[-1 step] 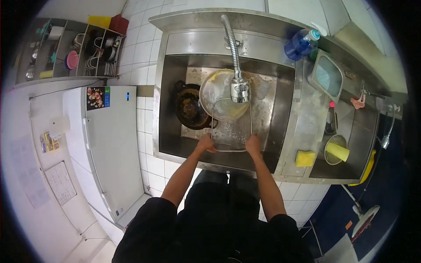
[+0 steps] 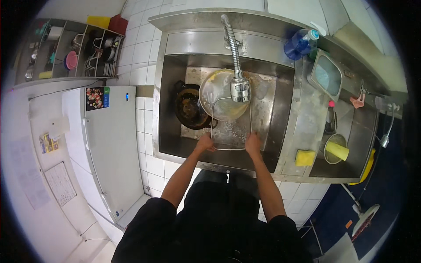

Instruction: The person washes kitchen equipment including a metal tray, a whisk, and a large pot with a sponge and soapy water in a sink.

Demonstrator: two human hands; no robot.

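Observation:
My left hand and my right hand grip the two sides of a rectangular metal-framed mesh rack near its front end, under the faucet head. Both hands' fingers are closed on the frame. Behind and beneath the rack lies a large round pale pan or lid with yellowish smears in the steel sink. To its left sits a dark, stained two-handled pan. Whether water runs from the faucet is hard to make out.
A blue pump bottle, steel container and yellow sponge sit right of the sink. A smaller basin holds a strainer with a yellow roll-shaped item. Left are a white fridge and dish shelves.
The mesh rack and both hands have shifted very slightly toward the back of the sink. The pans look unmoved.

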